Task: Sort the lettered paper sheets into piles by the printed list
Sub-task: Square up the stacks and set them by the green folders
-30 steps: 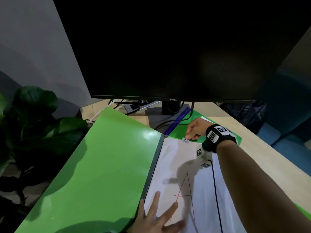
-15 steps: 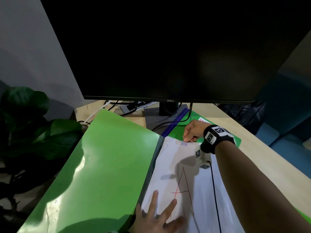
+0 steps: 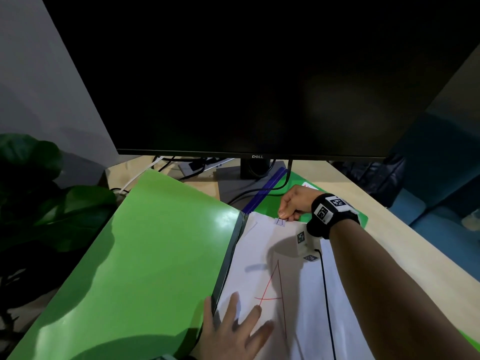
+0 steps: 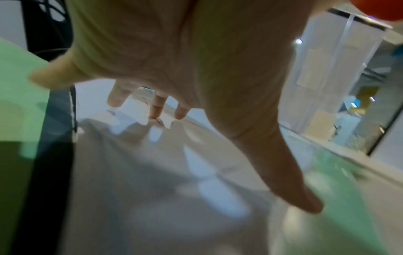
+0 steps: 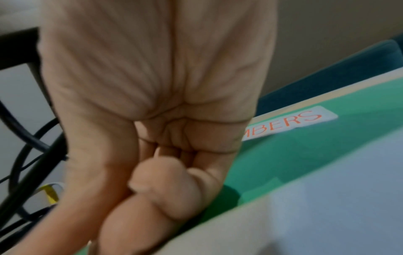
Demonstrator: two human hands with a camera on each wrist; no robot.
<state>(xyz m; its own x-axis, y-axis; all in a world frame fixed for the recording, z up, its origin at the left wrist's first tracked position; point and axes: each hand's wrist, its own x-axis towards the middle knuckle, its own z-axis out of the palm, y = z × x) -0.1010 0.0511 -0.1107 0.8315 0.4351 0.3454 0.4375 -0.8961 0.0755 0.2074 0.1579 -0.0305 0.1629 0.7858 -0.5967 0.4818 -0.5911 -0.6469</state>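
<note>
Monitor loomed over tabletop. Green folder lay open, paper sheets inside, top one marked red "A". Left hand pressed flat, fingers spread, on sheets. Right hand pinched binder clip at sheets' far edge.

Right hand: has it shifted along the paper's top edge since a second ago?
No. The right hand still pinches the clip at the paper's top edge.

1. The monitor hangs low over the desk at 12 o'clock, its stand and cables filling the gap beneath.
2. At 9 o'clock the raised folder cover walls off that side.
3. Bare desk lies at 3 o'clock.
</note>
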